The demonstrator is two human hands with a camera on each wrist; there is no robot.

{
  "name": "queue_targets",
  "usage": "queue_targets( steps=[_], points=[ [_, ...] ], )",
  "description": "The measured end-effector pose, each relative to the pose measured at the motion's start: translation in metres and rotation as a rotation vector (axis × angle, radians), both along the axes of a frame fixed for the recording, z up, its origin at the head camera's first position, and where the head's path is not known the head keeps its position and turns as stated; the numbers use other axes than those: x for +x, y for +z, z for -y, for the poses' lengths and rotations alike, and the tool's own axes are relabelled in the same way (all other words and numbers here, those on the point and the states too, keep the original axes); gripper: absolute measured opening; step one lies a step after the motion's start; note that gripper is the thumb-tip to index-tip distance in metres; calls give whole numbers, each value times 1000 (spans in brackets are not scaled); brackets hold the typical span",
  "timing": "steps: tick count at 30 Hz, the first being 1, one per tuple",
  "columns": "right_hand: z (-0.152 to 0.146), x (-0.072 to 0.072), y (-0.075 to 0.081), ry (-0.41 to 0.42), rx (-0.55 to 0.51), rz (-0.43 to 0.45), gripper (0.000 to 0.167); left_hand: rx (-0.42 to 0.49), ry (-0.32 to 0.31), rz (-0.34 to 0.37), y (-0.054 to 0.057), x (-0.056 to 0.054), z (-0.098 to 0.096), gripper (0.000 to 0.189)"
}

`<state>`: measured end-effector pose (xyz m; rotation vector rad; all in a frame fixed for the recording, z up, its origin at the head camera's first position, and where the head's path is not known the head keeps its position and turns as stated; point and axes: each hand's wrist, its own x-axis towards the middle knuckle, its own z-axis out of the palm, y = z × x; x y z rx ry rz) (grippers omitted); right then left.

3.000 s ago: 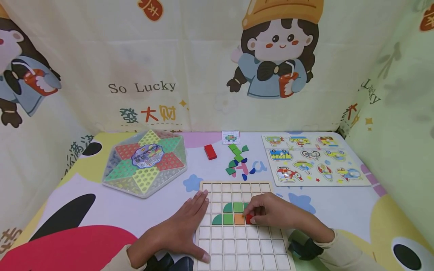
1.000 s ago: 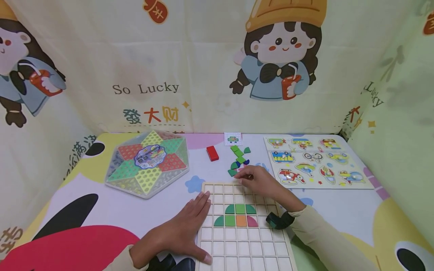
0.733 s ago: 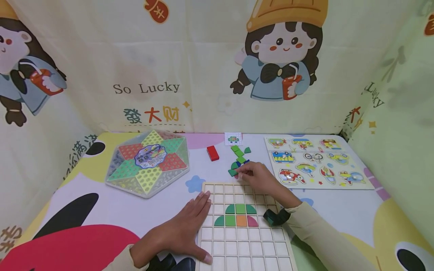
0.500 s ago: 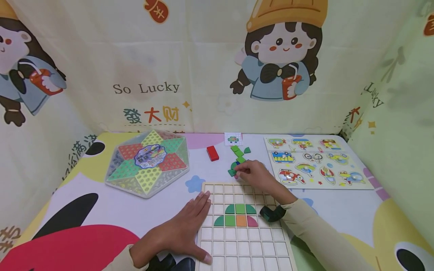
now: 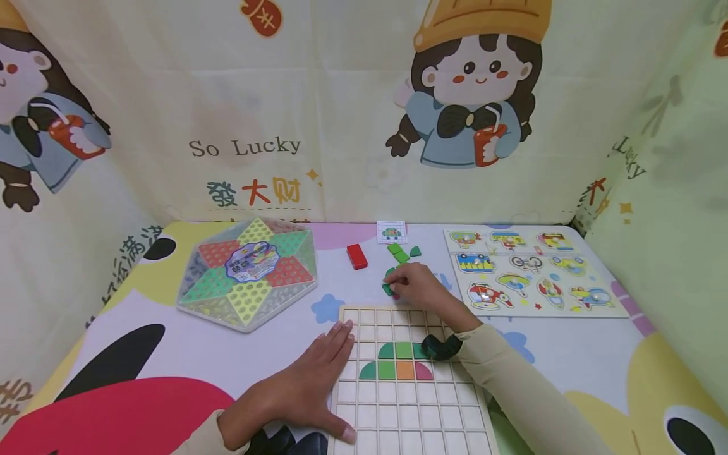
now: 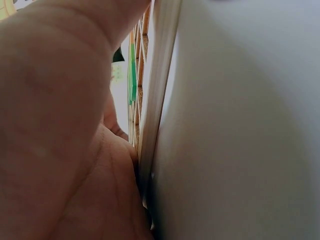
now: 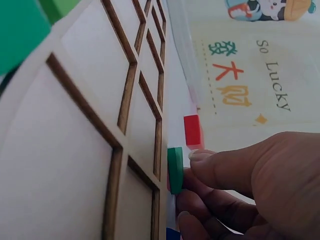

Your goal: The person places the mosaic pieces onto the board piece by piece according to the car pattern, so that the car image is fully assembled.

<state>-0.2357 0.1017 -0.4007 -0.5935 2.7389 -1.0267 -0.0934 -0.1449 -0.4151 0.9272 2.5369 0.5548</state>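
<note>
The hexagonal game box (image 5: 250, 262) lay farthest left, beyond and to the left of your left hand (image 5: 301, 385). That hand gripped nothing: it was spread wide, straight fingers on the left edge of the grid board (image 5: 398, 414), thumb on the same side, nearer you. Ahead of those fingers sat a red block (image 5: 357, 256). To the hand's right, two rows of coloured pieces filled board cells, among them an orange square (image 5: 405, 371) with a pink quarter-round (image 5: 423, 371) just right of it. Past the board's far edge, a small picture card (image 5: 391, 232) and light green squares (image 5: 398, 253) lay ahead of your right hand (image 5: 421, 291). Its bent fingers made a narrow grip, a dark green piece (image 7: 175, 170) just beside the fingertips; whether they pinched anything, you couldn't tell. Right of that grip lay the vehicle puzzle board (image 5: 526, 304).
</note>
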Motion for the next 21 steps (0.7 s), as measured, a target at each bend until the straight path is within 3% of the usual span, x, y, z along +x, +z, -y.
queue_targets(
  steps=[14, 21],
  points=[
    [2, 1, -3, 10, 58, 28, 24, -9, 1, 3, 3, 1, 0, 128],
    [3, 3, -3, -17, 39, 21, 19, -12, 4, 6, 3, 1, 0, 128]
  ],
)
